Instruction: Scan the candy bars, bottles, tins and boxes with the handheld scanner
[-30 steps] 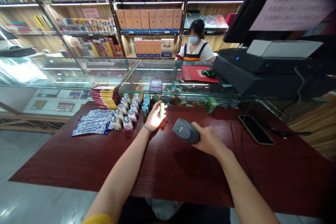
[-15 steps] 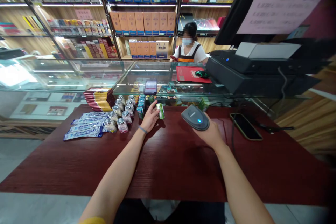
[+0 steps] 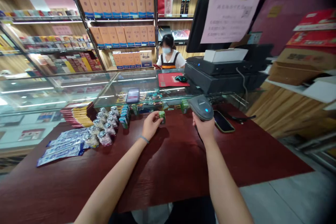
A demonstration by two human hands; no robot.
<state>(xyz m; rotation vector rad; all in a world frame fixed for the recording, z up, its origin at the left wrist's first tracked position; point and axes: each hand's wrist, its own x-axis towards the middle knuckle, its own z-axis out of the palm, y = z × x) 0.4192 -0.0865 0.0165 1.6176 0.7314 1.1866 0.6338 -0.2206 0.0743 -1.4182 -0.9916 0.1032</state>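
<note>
While my right hand (image 3: 206, 129) grips the scanner (image 3: 201, 107), my left hand (image 3: 151, 126) pinches the green pack (image 3: 162, 116) left of the scanner; it is not yet released, and whether it is scanned, I cannot tell.

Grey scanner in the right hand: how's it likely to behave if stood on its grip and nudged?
Probably rigid: the grey scanner has a hard-looking, moulded shell. Likely apt to tip, since its broad head juts out above the right hand. Its smooth-looking surface could be somewhat slippery.
</note>
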